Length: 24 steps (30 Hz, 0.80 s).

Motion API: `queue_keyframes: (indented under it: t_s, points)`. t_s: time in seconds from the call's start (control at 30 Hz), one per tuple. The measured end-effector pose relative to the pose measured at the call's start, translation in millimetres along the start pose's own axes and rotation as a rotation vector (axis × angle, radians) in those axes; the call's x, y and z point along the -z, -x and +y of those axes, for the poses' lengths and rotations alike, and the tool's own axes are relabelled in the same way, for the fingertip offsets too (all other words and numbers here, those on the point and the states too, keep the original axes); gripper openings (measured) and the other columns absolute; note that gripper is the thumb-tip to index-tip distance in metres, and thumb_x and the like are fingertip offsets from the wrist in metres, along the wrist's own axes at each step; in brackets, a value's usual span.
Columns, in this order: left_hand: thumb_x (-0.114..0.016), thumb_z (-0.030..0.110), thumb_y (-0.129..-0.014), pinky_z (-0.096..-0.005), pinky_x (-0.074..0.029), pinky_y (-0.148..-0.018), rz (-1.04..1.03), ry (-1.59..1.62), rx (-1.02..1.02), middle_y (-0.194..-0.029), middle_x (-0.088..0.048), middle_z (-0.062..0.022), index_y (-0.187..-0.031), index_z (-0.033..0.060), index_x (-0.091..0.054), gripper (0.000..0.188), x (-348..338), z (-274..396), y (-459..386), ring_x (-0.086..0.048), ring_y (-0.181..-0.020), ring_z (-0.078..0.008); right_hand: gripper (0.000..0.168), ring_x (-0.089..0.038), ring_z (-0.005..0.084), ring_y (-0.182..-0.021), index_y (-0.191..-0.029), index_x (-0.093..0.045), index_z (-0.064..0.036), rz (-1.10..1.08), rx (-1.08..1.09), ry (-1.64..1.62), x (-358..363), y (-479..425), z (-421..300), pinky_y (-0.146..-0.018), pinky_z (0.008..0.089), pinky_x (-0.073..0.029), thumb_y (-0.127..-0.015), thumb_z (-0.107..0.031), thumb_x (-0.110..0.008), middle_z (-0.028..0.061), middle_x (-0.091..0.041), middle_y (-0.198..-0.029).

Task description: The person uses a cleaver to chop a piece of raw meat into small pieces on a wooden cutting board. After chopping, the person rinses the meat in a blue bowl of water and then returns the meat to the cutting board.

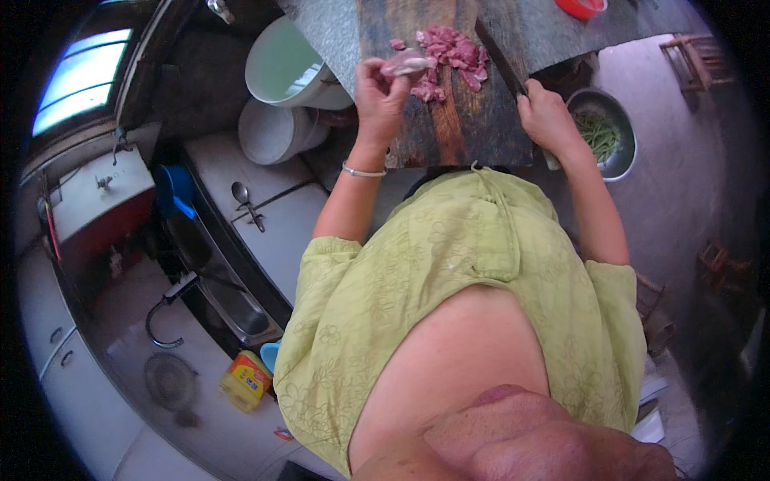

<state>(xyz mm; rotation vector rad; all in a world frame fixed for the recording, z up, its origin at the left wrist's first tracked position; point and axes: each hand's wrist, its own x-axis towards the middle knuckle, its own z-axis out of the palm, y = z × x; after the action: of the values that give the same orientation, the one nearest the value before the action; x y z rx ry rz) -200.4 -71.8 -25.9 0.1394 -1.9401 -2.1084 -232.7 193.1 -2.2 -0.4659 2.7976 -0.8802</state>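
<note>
My left hand (380, 96) pinches a piece of raw meat (406, 64) with a pale, fatty part, held at the left side of a dark wooden cutting board (481, 132). My right hand (544, 111) grips the handle of a kitchen knife (498, 51), whose dark blade points up and left across the board's right side. Between the hands, a pile of cut raw meat (454, 51) lies on the board. A small separate bit of meat (397, 44) sits left of the pile.
A metal bowl (630, 141) of green beans stands lower at the right. A red bowl (580, 7) is at the table's far edge. Left of the board are a large bucket of water (258, 84) and a smaller white bucket (264, 135). A sink (240, 312) and a yellow oil bottle (245, 382) are lower left.
</note>
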Motion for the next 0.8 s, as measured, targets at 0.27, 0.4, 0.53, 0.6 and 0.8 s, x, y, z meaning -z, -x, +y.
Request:
queue_keyframes:
  t_s: [0.27, 0.4, 0.53, 0.6, 0.8]
  points:
    - [-0.042, 0.009, -0.091, -0.0370, -0.055, -0.075, 0.048, 0.828, 0.426, -0.111, -0.058, -0.0136, -0.119, 0.0060, -0.047, 0.029, 33.4, -12.4, 12.5, -0.061, -0.092, -0.0248, 0.019, -0.057, 0.0475, -0.080, -0.099, -0.052, 0.002, -0.129, 0.213, -0.054, -1.1, -16.7, -19.9, -0.067, 0.0519, -0.044, -0.088, -0.013, -0.053, 0.0292, -0.058, -0.076]
    - [-0.039, 0.017, -0.092, -0.0340, -0.054, -0.069, 0.018, 1.279, 0.618, -0.103, -0.059, -0.0133, -0.111, 0.0028, -0.051, 0.026, 29.2, -14.7, 19.0, -0.060, -0.083, -0.0229, 0.018, -0.057, 0.0467, -0.082, -0.099, -0.052, 0.000, -0.124, 0.176, -0.043, 12.0, -22.2, -25.3, -0.068, 0.0524, -0.045, -0.088, -0.015, -0.053, 0.0288, -0.059, -0.079]
    - [-0.039, 0.020, -0.093, -0.0297, -0.048, -0.064, -0.121, 1.409, 0.688, -0.093, -0.053, -0.0094, -0.110, 0.0021, -0.050, 0.027, 28.6, -16.3, 19.3, -0.052, -0.073, -0.0180, 0.019, -0.058, 0.0450, -0.087, -0.096, -0.050, -0.002, 0.000, 0.119, 0.131, 3.6, -43.5, -13.5, -0.074, 0.0534, -0.047, -0.088, -0.019, -0.052, 0.0271, -0.062, -0.087]
    - [-0.041, 0.021, -0.092, -0.0269, -0.043, -0.062, -0.170, 1.452, 0.694, -0.088, -0.045, -0.0054, -0.111, 0.0035, -0.048, 0.027, 29.2, -14.0, 20.8, -0.044, -0.071, -0.0147, 0.019, -0.059, 0.0435, -0.088, -0.097, -0.050, -0.003, 0.065, 0.139, 0.198, -2.8, -55.4, -7.6, -0.074, 0.0525, -0.048, -0.088, -0.020, -0.053, 0.0249, -0.062, -0.090]
    - [-0.038, 0.027, -0.096, -0.0239, -0.041, -0.060, -0.196, 1.428, 0.676, -0.087, -0.046, -0.0049, -0.113, 0.0029, -0.047, 0.030, 30.3, -12.0, 25.7, -0.044, -0.071, -0.0131, 0.032, -0.060, 0.0385, -0.093, -0.113, -0.051, -0.008, 0.075, 0.139, 0.383, -24.4, -86.5, 1.7, -0.076, 0.0471, -0.049, -0.085, -0.021, -0.060, 0.0175, -0.062, -0.104]
